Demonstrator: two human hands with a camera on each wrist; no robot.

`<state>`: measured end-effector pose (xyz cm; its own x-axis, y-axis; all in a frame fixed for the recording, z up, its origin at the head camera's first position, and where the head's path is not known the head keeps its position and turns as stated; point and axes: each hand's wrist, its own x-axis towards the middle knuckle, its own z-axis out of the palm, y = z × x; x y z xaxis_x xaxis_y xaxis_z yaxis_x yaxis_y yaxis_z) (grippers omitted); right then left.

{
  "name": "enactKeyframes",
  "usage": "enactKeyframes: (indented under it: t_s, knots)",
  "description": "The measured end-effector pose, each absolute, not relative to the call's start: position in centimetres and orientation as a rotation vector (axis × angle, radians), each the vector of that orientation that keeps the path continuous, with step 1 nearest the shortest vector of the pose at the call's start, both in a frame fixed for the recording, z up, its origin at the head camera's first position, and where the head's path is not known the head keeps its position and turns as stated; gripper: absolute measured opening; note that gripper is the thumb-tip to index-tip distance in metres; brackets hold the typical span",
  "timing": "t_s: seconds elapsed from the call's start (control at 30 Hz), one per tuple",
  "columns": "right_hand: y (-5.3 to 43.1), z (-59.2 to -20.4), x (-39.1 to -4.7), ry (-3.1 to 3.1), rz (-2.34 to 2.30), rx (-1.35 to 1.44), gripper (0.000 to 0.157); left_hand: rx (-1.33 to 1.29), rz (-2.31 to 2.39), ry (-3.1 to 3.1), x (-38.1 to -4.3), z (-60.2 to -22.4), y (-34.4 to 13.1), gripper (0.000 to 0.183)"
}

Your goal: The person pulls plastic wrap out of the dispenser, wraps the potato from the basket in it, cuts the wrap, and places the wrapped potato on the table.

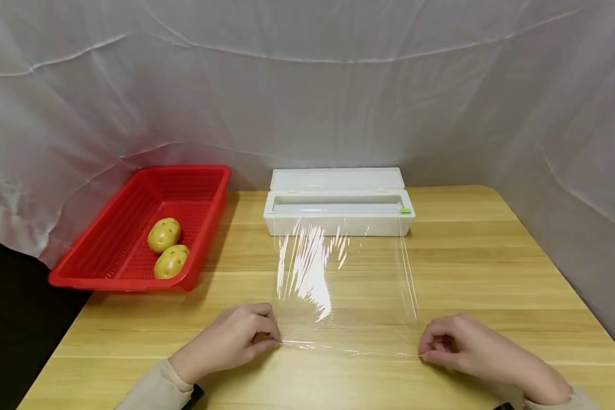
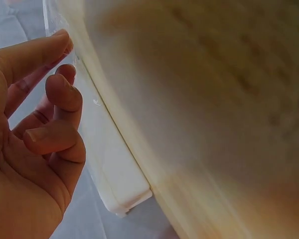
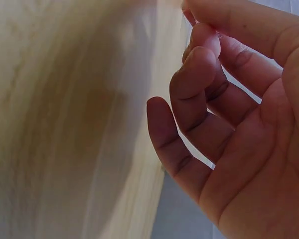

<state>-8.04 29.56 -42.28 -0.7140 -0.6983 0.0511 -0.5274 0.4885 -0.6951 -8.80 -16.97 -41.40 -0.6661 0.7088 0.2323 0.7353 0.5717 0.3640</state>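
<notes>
A sheet of clear plastic wrap (image 1: 343, 296) stretches from a white wrap dispenser (image 1: 338, 225) toward the front of the table. My left hand (image 1: 238, 336) pinches the sheet's near left corner between thumb and forefinger. At the near right corner, my right hand (image 1: 471, 347) pinches the film the same way. The dispenser's lid (image 1: 336, 179) is tipped back, and the roll (image 1: 338, 207) shows inside. In the left wrist view, the dispenser (image 2: 107, 149) appears behind the curled fingers of the left hand (image 2: 45, 124). The right wrist view shows the right hand (image 3: 229, 99) with thumb and fingertip together.
On the left stands a red plastic basket (image 1: 205, 250) with two potatoes, one farther back (image 1: 164, 235) and one nearer (image 1: 171, 262). A small green slider (image 1: 405, 210) sits at the dispenser's right end. Grey cloth (image 1: 338, 114) hangs behind the wooden table (image 1: 492, 273).
</notes>
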Motion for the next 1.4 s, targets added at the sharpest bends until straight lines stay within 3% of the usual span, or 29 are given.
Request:
enactKeyframes:
  t_s: [0.47, 0.67, 0.8, 1.0, 1.2, 1.4]
  knots:
    - [28.6, -42.4, -8.1, 2.596, -0.896, -1.136, 0.008, -1.318, -0.463, -2.77, -8.6, -41.1, -16.8, 0.005]
    - [29.1, -42.1, -7.9, 2.575, -0.875, -1.195, 0.007, -1.355, -0.324, -2.767, -7.7, -40.7, -17.0, 0.011]
    - [29.4, -41.8, -7.6, 2.508, -0.877, -1.101, 0.014, -1.346, -0.302, -2.814, -6.9, -40.4, -17.4, 0.007]
    - [29.5, -41.6, -7.3, 2.47, -0.895, -0.987, 0.018, -1.288, -0.431, -2.861, -6.7, -40.8, -18.0, 0.023]
    - [28.9, -42.0, -7.3, 2.591, -0.868, -1.073, 0.01, -1.237, -0.474, -2.751, -7.4, -41.5, -17.7, 0.012]
    - [28.1, -41.8, -7.5, 2.634, -0.833, -0.998, 0.02, -1.232, -0.442, -2.674, -7.7, -41.6, -17.3, 0.013]
